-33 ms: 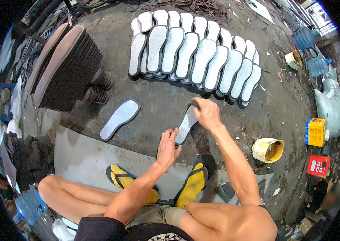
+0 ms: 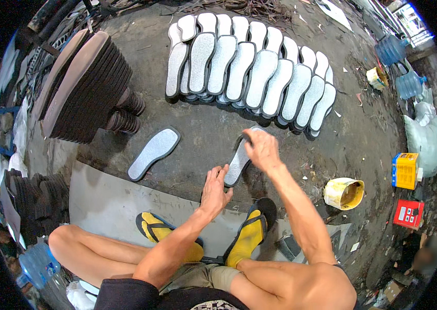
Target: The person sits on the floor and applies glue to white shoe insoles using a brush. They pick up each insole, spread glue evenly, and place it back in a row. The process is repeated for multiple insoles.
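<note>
A slipper sole (image 2: 238,161), pale grey on top with a dark edge, lies slanted on the ground before me. My left hand (image 2: 215,187) holds its near end, fingers and thumb set against the edge. Over the far end, my right hand (image 2: 263,150) is closed, with something small and dark at its fingertips that I cannot make out. Another pale-topped sole (image 2: 154,154) rests to the left, touched by neither hand. Beyond my hands, stacked pale-topped soles (image 2: 261,77) stand in overlapping rows.
Brown soles (image 2: 81,88) form a tall stack at left, with more dark pieces (image 2: 37,201) nearer. A grey sheet (image 2: 110,194) lies under my feet. To the right are a stained yellowish bucket (image 2: 334,194), a yellow-and-blue box (image 2: 405,170) and a red box (image 2: 408,214).
My right hand has shifted slightly left and nearer along the sole, uncovering more of its far end. The left hand stays at the near end.
</note>
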Motion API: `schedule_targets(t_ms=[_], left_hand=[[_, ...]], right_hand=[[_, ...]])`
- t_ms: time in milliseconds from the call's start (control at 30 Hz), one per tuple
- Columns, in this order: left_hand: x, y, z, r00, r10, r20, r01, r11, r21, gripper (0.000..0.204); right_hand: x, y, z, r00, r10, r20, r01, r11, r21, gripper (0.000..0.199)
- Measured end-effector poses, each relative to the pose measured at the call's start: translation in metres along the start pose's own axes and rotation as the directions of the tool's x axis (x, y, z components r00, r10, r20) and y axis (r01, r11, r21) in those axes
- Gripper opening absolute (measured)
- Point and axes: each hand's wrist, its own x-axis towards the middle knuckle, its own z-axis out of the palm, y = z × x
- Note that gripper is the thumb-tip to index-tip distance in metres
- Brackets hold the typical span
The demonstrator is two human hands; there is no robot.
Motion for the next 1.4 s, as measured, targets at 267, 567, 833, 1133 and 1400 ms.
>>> schedule_targets(t_ms=[267, 567, 833, 1133, 1400], left_hand=[[-0.003, -0.028, -0.037, 0.743, -0.448, -0.497, 0.232, 0.869, -0.436, 0.042], [-0.001, -0.002, -0.005, 0.962, -0.056, -0.267, 0.032, 0.995, -0.091, 0.071], [0.005, 0.008, -0.002, 0.985, 0.067, -0.157, -0.059, 0.997, 0.054, 0.092], [0.196, -0.034, -0.14, 0.694, -0.055, -0.718, -0.122, 0.974, -0.193, 0.084], [0.24, -0.081, -0.147, 0.772, -0.21, -0.6, 0.045, 0.96, -0.278, 0.084]], right_hand=[[-0.09, -0.122, 0.014, 0.972, -0.087, 0.217, 0.051, 0.985, 0.164, 0.048], [-0.094, -0.041, -0.074, 0.598, 0.802, 0.004, -0.372, 0.273, 0.887, 0.026], [-0.127, -0.014, -0.065, 0.521, 0.852, -0.046, -0.324, 0.248, 0.913, 0.022], [-0.147, -0.009, -0.048, 0.455, 0.89, 0.013, -0.422, 0.203, 0.884, 0.025], [-0.145, -0.019, -0.05, 0.455, 0.89, -0.012, -0.464, 0.248, 0.851, 0.028]])
